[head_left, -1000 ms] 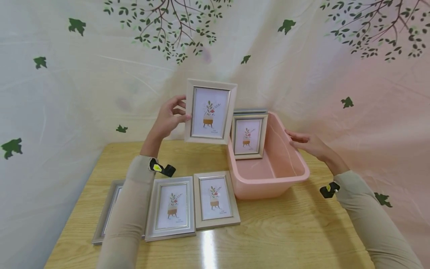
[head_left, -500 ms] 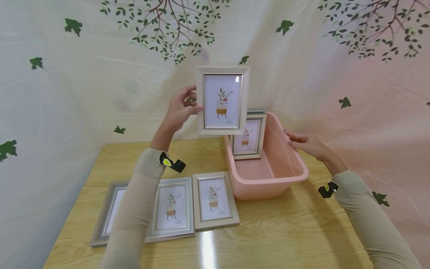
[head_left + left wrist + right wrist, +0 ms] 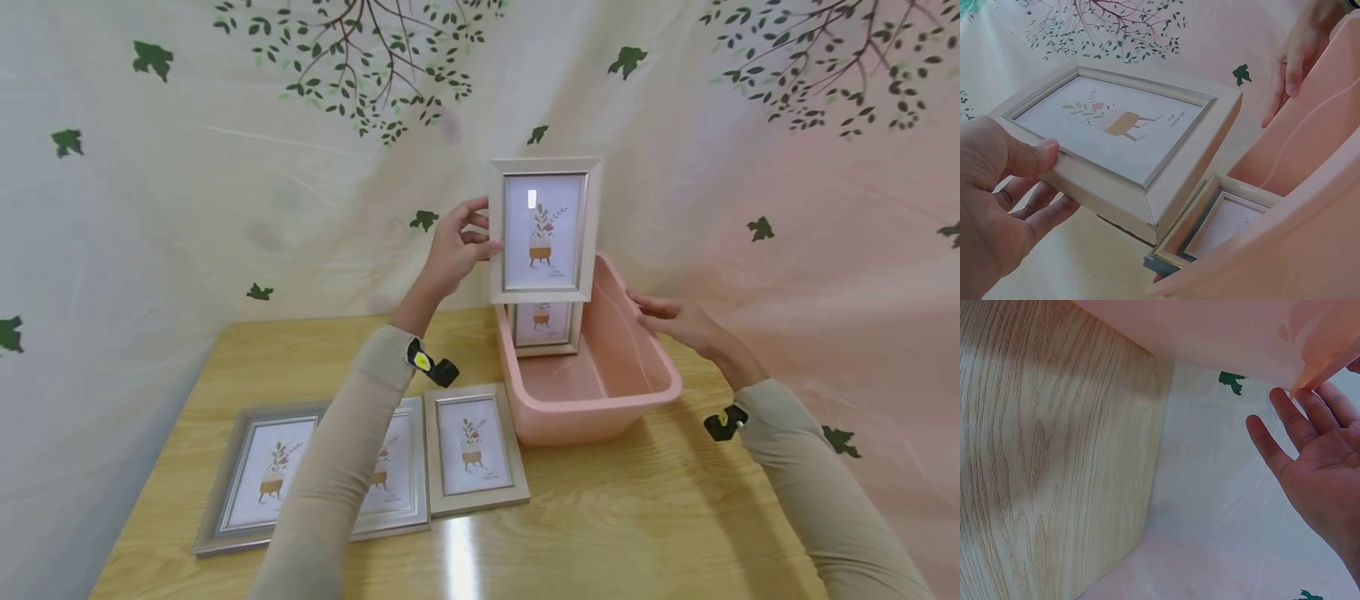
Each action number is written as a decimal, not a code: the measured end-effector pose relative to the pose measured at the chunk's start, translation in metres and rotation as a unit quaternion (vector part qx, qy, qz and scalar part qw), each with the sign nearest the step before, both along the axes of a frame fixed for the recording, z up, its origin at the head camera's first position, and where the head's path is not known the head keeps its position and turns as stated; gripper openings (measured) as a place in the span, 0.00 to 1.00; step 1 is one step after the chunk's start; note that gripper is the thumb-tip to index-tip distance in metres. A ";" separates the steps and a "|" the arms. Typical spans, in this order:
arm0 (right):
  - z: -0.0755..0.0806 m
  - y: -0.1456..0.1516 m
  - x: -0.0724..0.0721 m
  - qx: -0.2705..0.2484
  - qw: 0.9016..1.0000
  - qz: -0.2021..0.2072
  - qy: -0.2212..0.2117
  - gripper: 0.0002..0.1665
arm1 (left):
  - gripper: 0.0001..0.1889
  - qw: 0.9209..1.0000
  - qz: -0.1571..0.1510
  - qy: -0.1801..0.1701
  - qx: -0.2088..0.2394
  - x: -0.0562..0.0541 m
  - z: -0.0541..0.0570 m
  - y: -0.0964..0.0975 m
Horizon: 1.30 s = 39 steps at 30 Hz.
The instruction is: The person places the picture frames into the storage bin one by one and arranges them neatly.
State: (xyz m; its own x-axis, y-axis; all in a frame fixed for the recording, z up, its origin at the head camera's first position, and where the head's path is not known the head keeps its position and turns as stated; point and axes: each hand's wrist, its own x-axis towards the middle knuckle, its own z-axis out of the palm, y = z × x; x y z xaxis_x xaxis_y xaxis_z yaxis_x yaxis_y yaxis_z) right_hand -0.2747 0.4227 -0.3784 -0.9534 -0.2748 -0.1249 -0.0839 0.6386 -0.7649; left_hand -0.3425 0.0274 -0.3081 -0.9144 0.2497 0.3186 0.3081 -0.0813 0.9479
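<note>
A leaf-printed curtain [image 3: 337, 250] hangs behind a wooden table [image 3: 637, 517]. On the table, a pink tub [image 3: 592, 425] has standing frames [image 3: 543, 329] at its far end, and three more frames [image 3: 397, 467] lie flat to its left. The held frame [image 3: 543, 233] is up by the tub's far end, pinched between thumb and fingers of the left hand [image 3: 453, 250]. The right hand [image 3: 686, 325], fingers fairly straight, touches the tub's right side. This looks like loading; the next move probably calls for lowering, without knocking the standing frames.

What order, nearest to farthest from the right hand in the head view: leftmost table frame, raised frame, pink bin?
1. Pink bin: right hand touches its right rim.
2. Raised frame: held in the left hand.
3. Leftmost table frame: far left, lying flat.
</note>
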 end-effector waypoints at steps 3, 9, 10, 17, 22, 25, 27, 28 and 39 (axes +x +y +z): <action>0.000 -0.001 0.000 -0.002 1.000 -0.001 -0.002 0.37 | 0.32 1.000 0.001 0.000 -0.008 -0.001 -0.007 0.010; -0.001 0.000 -0.001 -0.010 1.000 0.002 0.002 0.36 | 0.31 1.000 0.004 0.009 -0.018 -0.001 -0.017 0.025; -0.001 0.000 -0.001 -0.012 1.000 0.003 0.003 0.36 | 0.31 1.000 0.006 0.011 -0.023 -0.001 -0.019 0.026; 0.000 0.000 -0.003 -0.007 1.000 0.006 0.000 0.37 | 0.29 0.996 0.014 0.032 -0.081 0.003 -0.024 0.035; 0.000 -0.001 -0.004 -0.016 1.000 0.012 0.007 0.35 | 0.29 0.995 0.014 0.039 -0.095 0.003 -0.030 0.042; -0.001 -0.001 -0.004 -0.019 1.000 0.016 0.011 0.35 | 0.30 0.995 0.008 0.039 -0.090 0.003 -0.035 0.045; -0.001 -0.001 -0.004 -0.020 1.000 0.017 0.013 0.35 | 0.30 0.995 0.004 0.040 -0.090 0.003 -0.038 0.046; -0.001 -0.001 -0.004 -0.020 1.000 0.017 0.012 0.35 | 0.30 0.995 0.003 0.042 -0.093 0.002 -0.040 0.047; -0.001 -0.002 -0.005 -0.021 1.000 0.014 0.008 0.35 | 0.30 0.987 -0.045 0.060 -0.143 0.001 -0.040 0.050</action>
